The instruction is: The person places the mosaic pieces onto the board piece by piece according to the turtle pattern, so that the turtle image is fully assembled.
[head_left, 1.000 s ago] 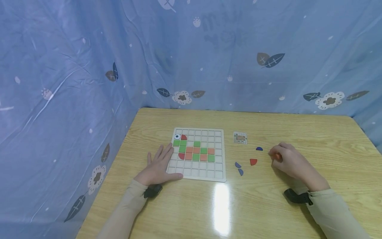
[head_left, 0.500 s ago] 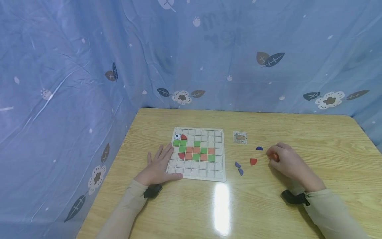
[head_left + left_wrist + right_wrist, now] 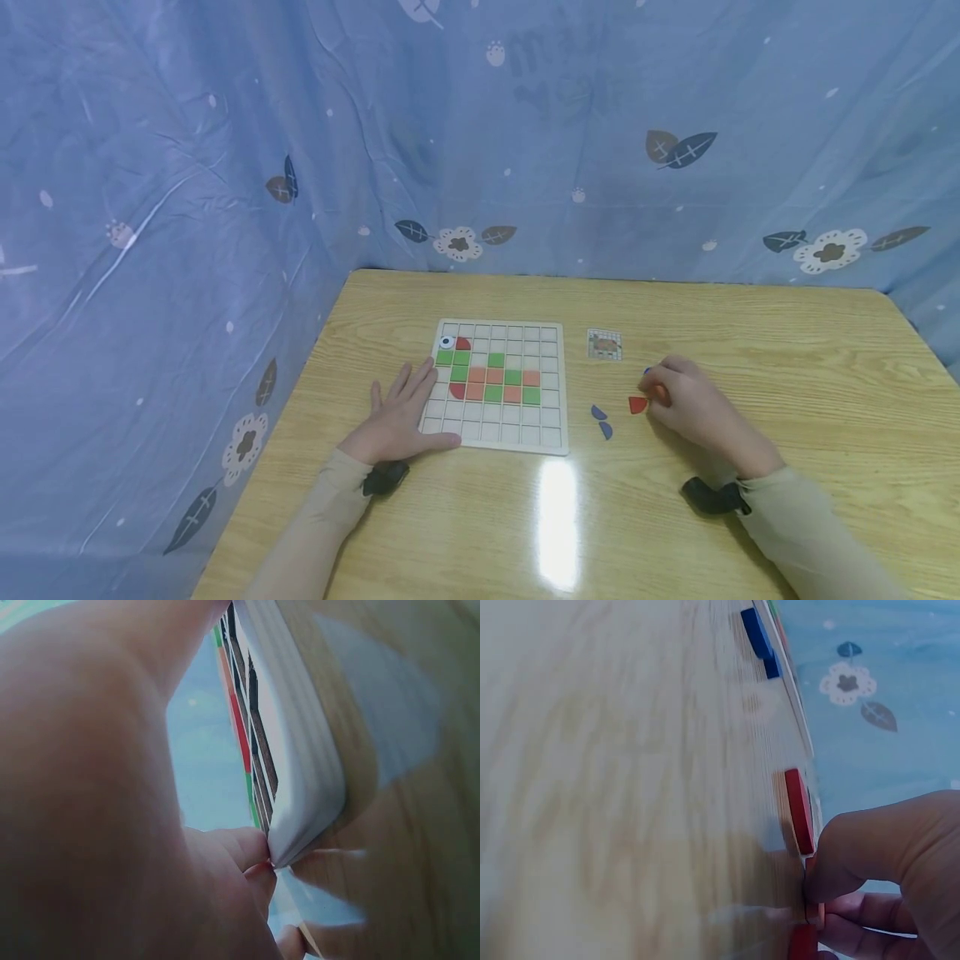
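My left hand (image 3: pixel 397 421) lies with spread fingers along the left edge of a white gridded puzzle board (image 3: pixel 555 425), thumb at its front edge. Green, orange and red tiles (image 3: pixel 493 392) and a round eye piece (image 3: pixel 447 342) form a figure on the board. To the right of it, my right hand (image 3: pixel 693 404) pinches an orange tile (image 3: pixel 814 911) between thumb and fingers. The fingertips are right beside a red quarter-circle piece (image 3: pixel 637 405) and partly cover a dark blue piece (image 3: pixel 647 371). Another red piece (image 3: pixel 802 943) shows below the thumb in the right wrist view.
Two blue pieces (image 3: pixel 598 412) lie between the board and my right hand. A small pattern card (image 3: pixel 604 344) sits beyond them, right of the board. A blue patterned curtain (image 3: pixel 555 150) hangs behind and to the left of the wooden table (image 3: pixel 465 525).
My right hand has moved left with the orange tile, reaching the red quarter-circle and overlapping the dark blue piece. The left hand stays at the board's edge.
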`<state>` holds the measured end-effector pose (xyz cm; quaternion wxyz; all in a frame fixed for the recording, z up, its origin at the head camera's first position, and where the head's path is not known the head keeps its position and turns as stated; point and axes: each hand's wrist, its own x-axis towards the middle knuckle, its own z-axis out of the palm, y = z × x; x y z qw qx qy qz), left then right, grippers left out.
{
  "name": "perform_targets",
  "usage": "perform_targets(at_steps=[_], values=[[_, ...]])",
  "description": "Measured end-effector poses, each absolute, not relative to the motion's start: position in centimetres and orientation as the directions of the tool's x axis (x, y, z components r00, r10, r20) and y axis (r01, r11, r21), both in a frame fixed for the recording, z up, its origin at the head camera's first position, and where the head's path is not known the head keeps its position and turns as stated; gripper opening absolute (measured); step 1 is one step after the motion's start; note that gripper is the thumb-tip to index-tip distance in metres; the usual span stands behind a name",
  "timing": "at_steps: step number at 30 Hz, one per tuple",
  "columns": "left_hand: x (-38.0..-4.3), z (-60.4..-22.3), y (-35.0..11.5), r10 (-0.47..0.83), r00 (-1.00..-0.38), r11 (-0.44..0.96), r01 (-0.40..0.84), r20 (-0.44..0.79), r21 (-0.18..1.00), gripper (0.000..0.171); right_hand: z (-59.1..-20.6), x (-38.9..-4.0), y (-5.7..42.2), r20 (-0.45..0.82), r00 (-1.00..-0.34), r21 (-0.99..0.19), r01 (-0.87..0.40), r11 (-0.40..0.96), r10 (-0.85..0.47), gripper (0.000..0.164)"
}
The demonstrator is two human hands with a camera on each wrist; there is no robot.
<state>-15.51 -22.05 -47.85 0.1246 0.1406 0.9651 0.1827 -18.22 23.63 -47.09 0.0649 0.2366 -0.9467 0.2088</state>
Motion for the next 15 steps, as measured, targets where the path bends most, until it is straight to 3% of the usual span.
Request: perform_targets(at_steps=[15], values=[[-15.5, -48.0, -22.1, 0.319, -0.933, 0.888, 0.235, -0.164, 0.395, 0.121, -46.4, -19.4, 21.0, 0.231, -0.849, -0.372, -0.528, 0.764, -0.474, 0.019]])
